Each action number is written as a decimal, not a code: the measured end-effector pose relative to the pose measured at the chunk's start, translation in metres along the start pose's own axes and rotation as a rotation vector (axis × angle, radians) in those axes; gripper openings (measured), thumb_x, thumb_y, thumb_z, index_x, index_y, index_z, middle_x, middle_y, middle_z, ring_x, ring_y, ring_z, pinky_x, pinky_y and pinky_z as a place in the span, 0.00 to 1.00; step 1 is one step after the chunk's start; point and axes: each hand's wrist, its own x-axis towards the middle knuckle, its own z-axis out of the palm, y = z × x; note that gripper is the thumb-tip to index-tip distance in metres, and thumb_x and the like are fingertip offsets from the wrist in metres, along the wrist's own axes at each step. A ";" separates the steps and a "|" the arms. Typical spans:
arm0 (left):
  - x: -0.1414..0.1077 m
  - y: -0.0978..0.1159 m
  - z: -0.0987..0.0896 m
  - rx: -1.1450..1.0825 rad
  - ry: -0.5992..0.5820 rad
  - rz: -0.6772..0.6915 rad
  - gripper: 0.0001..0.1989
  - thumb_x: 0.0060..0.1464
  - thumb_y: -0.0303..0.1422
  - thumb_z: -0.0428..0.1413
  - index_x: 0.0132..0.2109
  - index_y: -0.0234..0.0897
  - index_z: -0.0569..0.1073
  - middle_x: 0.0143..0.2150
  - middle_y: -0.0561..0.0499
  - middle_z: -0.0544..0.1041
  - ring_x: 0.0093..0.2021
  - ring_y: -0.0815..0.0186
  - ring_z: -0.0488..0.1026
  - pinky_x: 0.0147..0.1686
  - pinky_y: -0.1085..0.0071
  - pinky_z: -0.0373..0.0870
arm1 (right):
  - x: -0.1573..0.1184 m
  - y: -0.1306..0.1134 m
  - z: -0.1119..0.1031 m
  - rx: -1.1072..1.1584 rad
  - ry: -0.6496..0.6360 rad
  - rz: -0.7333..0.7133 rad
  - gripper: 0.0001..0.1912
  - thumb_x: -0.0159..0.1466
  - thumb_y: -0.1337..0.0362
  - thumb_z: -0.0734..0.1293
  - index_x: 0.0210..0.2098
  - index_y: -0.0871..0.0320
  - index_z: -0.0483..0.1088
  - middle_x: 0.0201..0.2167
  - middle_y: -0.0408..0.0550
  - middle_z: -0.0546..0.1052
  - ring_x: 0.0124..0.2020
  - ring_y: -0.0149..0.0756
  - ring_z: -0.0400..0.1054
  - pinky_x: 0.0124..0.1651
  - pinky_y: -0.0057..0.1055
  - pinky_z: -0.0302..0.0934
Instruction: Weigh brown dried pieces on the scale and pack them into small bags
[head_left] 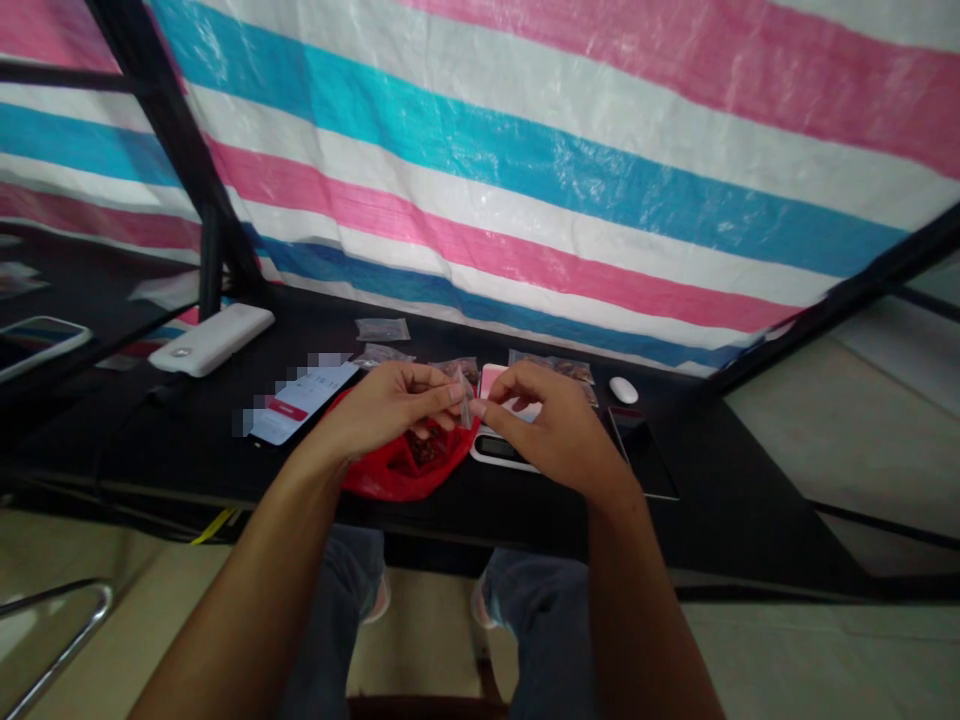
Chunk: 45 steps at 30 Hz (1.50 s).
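Note:
Over the desk, a small clear plastic bag (465, 398) stands on edge between my two hands. My left hand (409, 400) is closed, pinching the bag between thumb and fingers. From the other side my right hand (551, 420) brings its thumb and curled forefinger together at the bag's edge. Beneath my left hand lies a red plastic bag (409, 480), its mouth spread, with dark reddish-brown small pieces (425, 450) inside. A white digital scale (499, 452) with a small display sits under my right hand, which partly covers it.
Several small clear bags, some filled (570, 368), lie along the back, with a flat one (382, 329) farther left. A phone (300, 405) and a white device (214, 340) are left. A white mouse (624, 390) and dark flat panel (643, 450) are right. Striped sheeting (525, 200) hangs behind.

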 end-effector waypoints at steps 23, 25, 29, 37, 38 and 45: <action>-0.015 0.006 -0.001 0.242 0.025 0.144 0.13 0.59 0.43 0.63 0.36 0.37 0.85 0.33 0.50 0.85 0.32 0.65 0.80 0.33 0.74 0.74 | 0.009 -0.011 0.030 -0.106 0.045 -0.017 0.13 0.59 0.71 0.67 0.20 0.56 0.63 0.19 0.39 0.68 0.24 0.29 0.58 0.29 0.30 0.47; -0.015 0.007 -0.001 0.171 -0.005 0.118 0.12 0.58 0.42 0.64 0.37 0.38 0.85 0.34 0.50 0.86 0.34 0.65 0.81 0.35 0.74 0.76 | 0.010 -0.009 0.031 -0.070 0.051 -0.026 0.12 0.59 0.70 0.66 0.20 0.56 0.63 0.19 0.39 0.67 0.24 0.29 0.58 0.29 0.30 0.48; -0.016 0.008 0.000 0.127 -0.035 0.106 0.11 0.57 0.41 0.65 0.38 0.38 0.85 0.36 0.50 0.87 0.36 0.64 0.83 0.38 0.74 0.77 | 0.011 -0.004 0.033 -0.015 0.047 -0.012 0.10 0.58 0.70 0.65 0.21 0.56 0.65 0.19 0.39 0.67 0.24 0.29 0.58 0.28 0.29 0.48; -0.017 0.004 -0.005 0.154 -0.001 0.095 0.09 0.56 0.39 0.64 0.38 0.40 0.85 0.36 0.51 0.87 0.38 0.61 0.84 0.41 0.70 0.79 | 0.010 0.000 0.030 0.067 -0.028 -0.004 0.10 0.65 0.67 0.65 0.26 0.57 0.70 0.24 0.40 0.72 0.27 0.30 0.63 0.31 0.28 0.53; -0.017 0.003 -0.005 0.169 -0.004 0.101 0.09 0.56 0.39 0.64 0.39 0.40 0.86 0.36 0.51 0.87 0.39 0.60 0.85 0.42 0.69 0.80 | 0.010 0.001 0.030 0.075 -0.052 0.007 0.11 0.67 0.65 0.65 0.27 0.57 0.70 0.25 0.41 0.73 0.28 0.31 0.64 0.31 0.28 0.54; -0.018 0.005 -0.003 0.213 -0.007 0.120 0.09 0.57 0.38 0.60 0.35 0.41 0.83 0.34 0.51 0.87 0.35 0.61 0.83 0.40 0.69 0.79 | 0.009 0.005 0.030 0.092 -0.132 0.004 0.14 0.69 0.65 0.62 0.26 0.55 0.62 0.24 0.39 0.66 0.26 0.30 0.59 0.28 0.29 0.49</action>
